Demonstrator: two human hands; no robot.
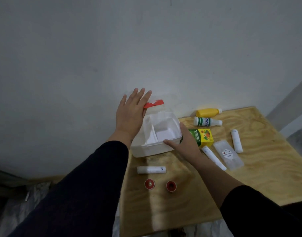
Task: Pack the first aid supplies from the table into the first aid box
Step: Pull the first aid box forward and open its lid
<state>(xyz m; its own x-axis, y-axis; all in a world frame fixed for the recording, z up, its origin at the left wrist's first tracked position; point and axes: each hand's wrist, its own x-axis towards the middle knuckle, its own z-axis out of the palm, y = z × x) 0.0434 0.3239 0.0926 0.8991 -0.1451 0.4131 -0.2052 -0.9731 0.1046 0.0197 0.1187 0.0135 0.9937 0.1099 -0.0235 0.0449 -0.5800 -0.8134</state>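
Observation:
The white first aid box [152, 149] stands open at the table's far left corner, its clear lid with a red handle [155, 103] tipped back against the wall. My left hand [132, 113] lies flat with spread fingers on the lid. My right hand [186, 142] rests open against the box's right front corner. Right of the box lie a yellow bottle [207, 112], a white bottle with a green label [206, 121], a yellow-green carton [204, 136], two white rolls [213, 157] [236, 141] and a clear flat pack [228, 154].
In front of the box on the plywood table [249, 182] lie another white roll [151, 169] and two small red-capped items [149, 184] [171, 186]. A grey wall rises right behind the table. The floor drops away on the left.

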